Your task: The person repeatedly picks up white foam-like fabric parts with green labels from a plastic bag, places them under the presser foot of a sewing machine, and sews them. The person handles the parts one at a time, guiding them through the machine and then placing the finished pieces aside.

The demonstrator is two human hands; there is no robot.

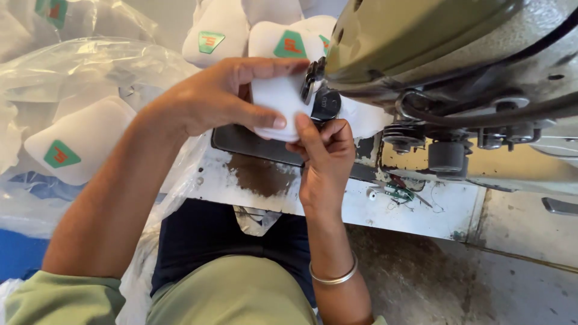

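Now you're mid-stitch: left hand point(223, 99) grips the white piece point(278, 102) under the sewing machine point(457, 54) head, right hand point(325, 150) pinches its edge, so next likely calls for steady feeding.

Single view only, worn on the head, looking steeply down from close above. Faces the worn white machine table point(421, 210), with the olive sewing machine head point(433, 36) crowding the upper right of frame. Near enough to cut off both forearms at the lower edge. Takes in lap and floor below, bagged white pieces point(78, 144) at left.
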